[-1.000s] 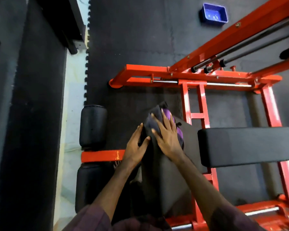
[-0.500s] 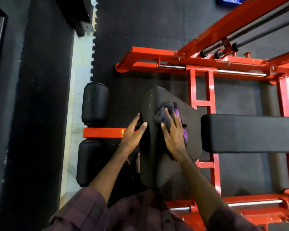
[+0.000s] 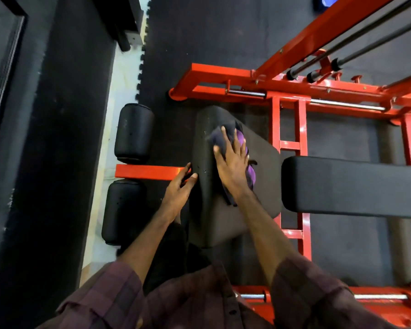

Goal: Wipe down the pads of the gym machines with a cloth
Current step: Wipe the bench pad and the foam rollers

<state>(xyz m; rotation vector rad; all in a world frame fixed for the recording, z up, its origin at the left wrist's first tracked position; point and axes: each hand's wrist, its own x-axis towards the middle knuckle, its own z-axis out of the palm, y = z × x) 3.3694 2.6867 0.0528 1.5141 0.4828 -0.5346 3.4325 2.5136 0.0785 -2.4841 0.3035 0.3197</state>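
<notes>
One cloth point(image 3: 237, 148), purple and dark, lies bunched on the upper part of the angled seat pad point(image 3: 261, 167), long axis running from the pad's top edge down toward the person. Right hand point(image 3: 231, 162) presses it flat with straight spread fingers; left hand point(image 3: 178, 191), apart from it, touches the pad's left edge, fingers loosely extended. Counted: two flat pads including the long bench pad point(image 3: 351, 186), two roller pads point(image 3: 133, 134), one orange frame point(image 3: 287, 143).

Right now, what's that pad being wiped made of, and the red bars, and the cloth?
The pad looks like foam under matte black vinyl or leather-like cover, though I can't be sure; it has soft, rounded edges. The red bars look like painted metal: glossy, with bright shine. The cloth looks like soft woven fabric, purple and dark, bunching under the right hand.
</notes>
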